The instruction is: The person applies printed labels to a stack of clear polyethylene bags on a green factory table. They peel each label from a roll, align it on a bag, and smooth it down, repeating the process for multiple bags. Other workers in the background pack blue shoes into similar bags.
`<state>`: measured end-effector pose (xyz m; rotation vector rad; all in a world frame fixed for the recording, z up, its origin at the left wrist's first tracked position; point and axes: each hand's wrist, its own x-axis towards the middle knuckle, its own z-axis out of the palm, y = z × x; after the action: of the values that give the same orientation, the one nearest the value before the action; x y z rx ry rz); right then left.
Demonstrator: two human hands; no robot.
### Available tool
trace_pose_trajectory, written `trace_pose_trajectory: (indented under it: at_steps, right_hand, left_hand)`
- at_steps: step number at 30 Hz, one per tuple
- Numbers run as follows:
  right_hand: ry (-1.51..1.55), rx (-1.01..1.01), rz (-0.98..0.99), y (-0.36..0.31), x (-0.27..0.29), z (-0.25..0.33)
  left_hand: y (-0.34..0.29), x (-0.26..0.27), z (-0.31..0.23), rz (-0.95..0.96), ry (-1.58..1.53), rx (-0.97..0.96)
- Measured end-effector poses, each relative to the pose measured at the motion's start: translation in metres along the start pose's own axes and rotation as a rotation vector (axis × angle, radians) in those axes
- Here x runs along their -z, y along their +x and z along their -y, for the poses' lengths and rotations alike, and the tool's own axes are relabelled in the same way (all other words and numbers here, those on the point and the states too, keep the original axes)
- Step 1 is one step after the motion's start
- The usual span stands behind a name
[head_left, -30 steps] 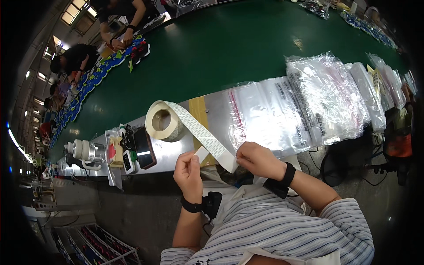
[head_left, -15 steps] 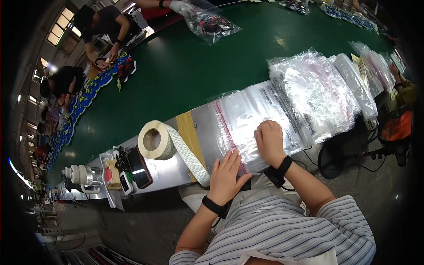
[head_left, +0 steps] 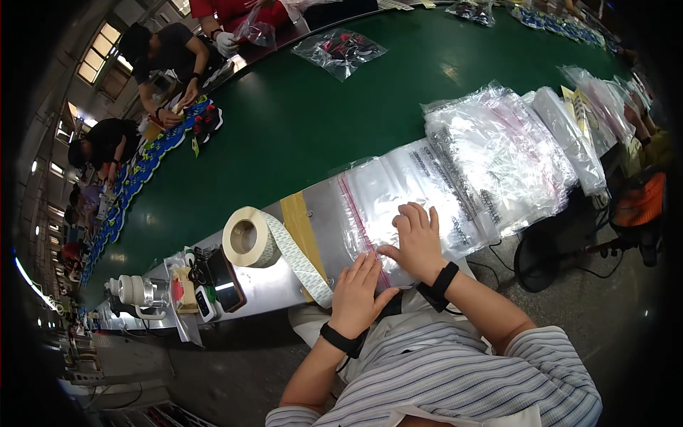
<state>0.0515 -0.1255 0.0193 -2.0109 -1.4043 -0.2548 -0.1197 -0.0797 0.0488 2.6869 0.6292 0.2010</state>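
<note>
A clear plastic bag with a red stripe near its left edge lies flat on the metal table in front of me. My left hand rests at the bag's near left corner, fingers stretched out and together, thumb apart. My right hand is over the near middle of the bag, fingers spread and thumb pointing left; nothing shows in it. Left of the bag stands a roll of white labels, its loose strip running toward my left hand.
A stack of clear bags lies at the right. Beyond the table runs a green conveyor belt carrying a bagged dark-red item. A phone and a clear jug sit at left. An orange fan stands at right.
My right hand has opened from a fist and shifted slightly left. Across the belt, a person's gloved hand has let go of the bagged item and drawn back to the left.
</note>
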Motion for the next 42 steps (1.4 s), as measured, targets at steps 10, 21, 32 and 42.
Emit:
trace_pose_trajectory:
  at_steps: [10,21,32,42]
  right_hand:
    - [0.075,-0.091,0.008,0.004,-0.001,-0.027]
    - [0.116,-0.114,-0.079,0.001,0.000,-0.038]
    - [0.932,-0.544,-0.059,0.008,0.032,-0.064]
    - [0.703,-0.049,0.256,0.006,0.064,-0.034]
  left_hand:
    - [0.001,0.001,-0.003,-0.029,0.017,-0.056]
    - [0.009,0.013,0.001,0.013,-0.033,-0.092]
    - [0.138,-0.047,0.013,0.066,-2.188,0.420]
    - [0.129,-0.030,0.001,0.318,-2.063,0.669]
